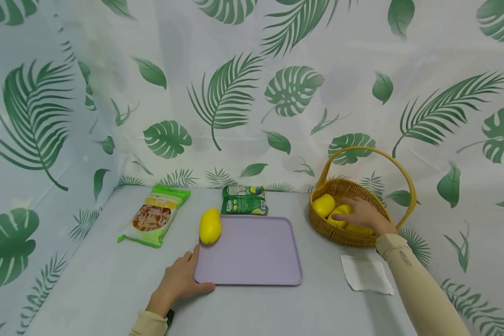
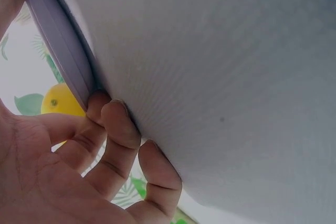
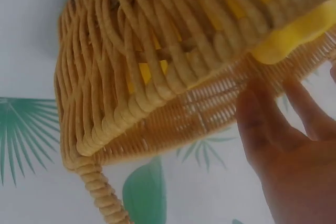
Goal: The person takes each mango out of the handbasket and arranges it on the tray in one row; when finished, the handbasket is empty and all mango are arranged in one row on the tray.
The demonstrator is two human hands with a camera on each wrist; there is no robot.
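Observation:
My left hand [image 1: 179, 279] rests at the near left corner of a lilac tray [image 1: 252, 252]. Its thumb lies along the front edge and its fingers touch the left side, fingertips down on the table, as the left wrist view shows. A yellow mango-like fruit [image 1: 210, 227] lies over the tray's far left corner. At the right, my right hand [image 1: 363, 214] reaches into a wicker basket [image 1: 340, 237] over several yellow fruits [image 1: 324, 205]. In the right wrist view its fingers [image 3: 257, 119] extend past the rim, apart from the yellow fruit visible there.
A green-and-yellow food packet [image 1: 154, 215] lies left of the tray. Behind the tray is a dark green packet [image 1: 244, 200]. A white cloth or napkin [image 1: 366, 274] lies in front of the basket, whose tall handle [image 1: 371, 150] arches up. Leaf-printed sheeting [image 1: 235, 154] stands behind the table.

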